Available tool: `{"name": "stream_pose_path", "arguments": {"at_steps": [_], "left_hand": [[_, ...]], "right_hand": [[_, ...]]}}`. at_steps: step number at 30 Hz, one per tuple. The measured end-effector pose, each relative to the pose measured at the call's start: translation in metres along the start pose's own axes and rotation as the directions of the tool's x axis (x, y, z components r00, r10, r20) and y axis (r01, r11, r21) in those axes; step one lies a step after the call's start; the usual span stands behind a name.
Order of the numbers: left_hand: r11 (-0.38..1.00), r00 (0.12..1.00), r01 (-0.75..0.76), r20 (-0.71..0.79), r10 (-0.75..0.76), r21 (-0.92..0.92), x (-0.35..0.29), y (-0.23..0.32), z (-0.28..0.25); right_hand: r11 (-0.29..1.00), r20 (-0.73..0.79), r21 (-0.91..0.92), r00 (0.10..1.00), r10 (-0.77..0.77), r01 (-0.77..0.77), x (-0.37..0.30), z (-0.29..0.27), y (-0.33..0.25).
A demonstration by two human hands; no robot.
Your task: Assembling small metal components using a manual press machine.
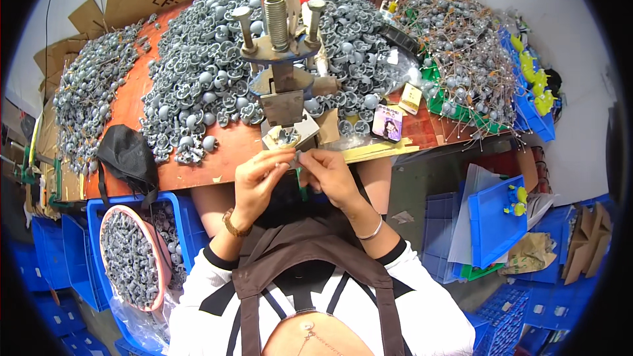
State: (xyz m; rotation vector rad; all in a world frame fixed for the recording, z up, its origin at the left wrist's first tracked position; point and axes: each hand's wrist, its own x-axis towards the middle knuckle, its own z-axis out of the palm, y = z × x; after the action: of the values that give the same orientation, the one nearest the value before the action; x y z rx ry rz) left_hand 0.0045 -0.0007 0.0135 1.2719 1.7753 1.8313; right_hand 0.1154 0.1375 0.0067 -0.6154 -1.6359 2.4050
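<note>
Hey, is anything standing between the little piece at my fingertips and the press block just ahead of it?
Nothing visible stands between the small grey piece, at the fingertips of your left hand and right hand, and the press block. Something grey does appear to sit on the block, though.

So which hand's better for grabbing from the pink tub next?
Probably the left hand: the pink tub of grey pieces sits on that side, while the right hand is farther away.
</note>
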Motion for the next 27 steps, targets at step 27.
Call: {"name": "stream_pose_path", "arguments": {"at_steps": [27], "left_hand": [[0.833, 0.972, 0.088, -0.229, 0.048, 0.546, 0.016, -0.048, 0.003]], "right_hand": [[0.557, -0.083, -0.768, 0.813, -0.576, 0.316, 0.047, 0.004, 0.030]]}}
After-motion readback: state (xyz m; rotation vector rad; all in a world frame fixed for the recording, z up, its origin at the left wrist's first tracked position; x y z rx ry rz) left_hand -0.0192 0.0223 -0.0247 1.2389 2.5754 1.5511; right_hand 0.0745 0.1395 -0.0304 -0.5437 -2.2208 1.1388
